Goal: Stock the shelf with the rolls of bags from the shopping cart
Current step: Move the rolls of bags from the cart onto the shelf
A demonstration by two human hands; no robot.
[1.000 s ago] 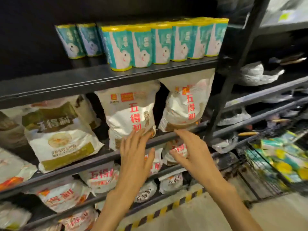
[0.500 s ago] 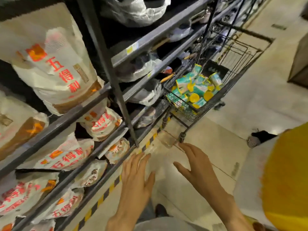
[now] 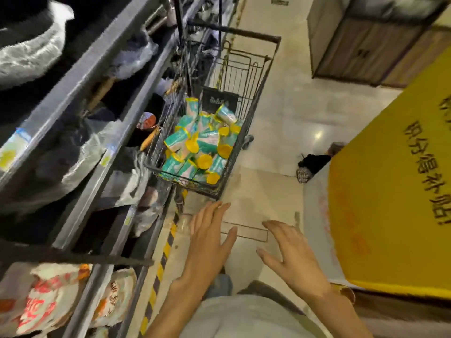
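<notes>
A black wire shopping cart (image 3: 253,98) stands in the aisle beside the dark metal shelf (image 3: 80,76). Several teal rolls of bags (image 3: 195,147) with yellow ends lie heaped in its basket. My left hand (image 3: 207,237) is held out with straight fingers, just below the cart's near edge, holding nothing. To its right, my right hand (image 3: 290,254) is spread open, also holding nothing. Both hover over the pale floor, apart from the cart.
Flour sacks (image 3: 41,303) with red print and clear plastic bags (image 3: 80,152) fill the shelf tiers at left. A yellow-and-black floor stripe (image 3: 161,264) runs along the shelf base. A large yellow display (image 3: 390,191) stands at right, a wooden cabinet (image 3: 366,40) farther back.
The view has swung from the shelf's upper tiers, past the sacks, down and right to the cart. Both hands have left the shelf and now hover near the cart, still holding nothing.
</notes>
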